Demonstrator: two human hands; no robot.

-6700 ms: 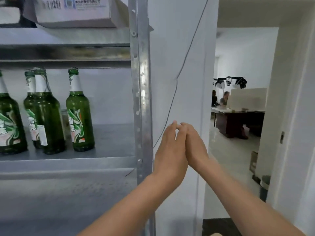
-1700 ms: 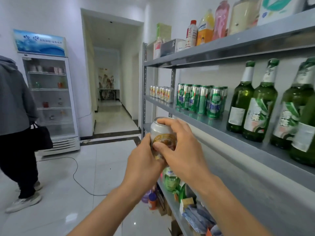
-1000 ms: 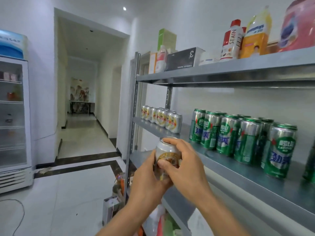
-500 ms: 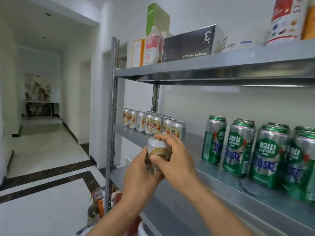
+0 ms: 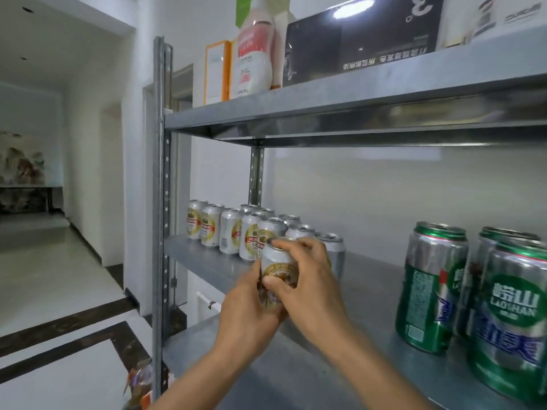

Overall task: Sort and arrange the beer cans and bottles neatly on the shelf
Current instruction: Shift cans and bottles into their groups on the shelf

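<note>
The left hand [image 5: 248, 315] and right hand [image 5: 307, 285] share one grip, clamped round the silver can [image 5: 278, 267], held upright at the shelf's [image 5: 204, 258] front edge. The matching silver cans [image 5: 236, 229] stand just beyond it and leftward, and the right hand is nearer them.

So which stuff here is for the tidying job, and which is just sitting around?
For the job:
- gold-and-silver can, held by the left hand and right hand
- silver cans lined up on the shelf
- green cans

Just sitting around:
- pink bottle, black box and orange-edged box on the top shelf
- painting down the hallway
</note>
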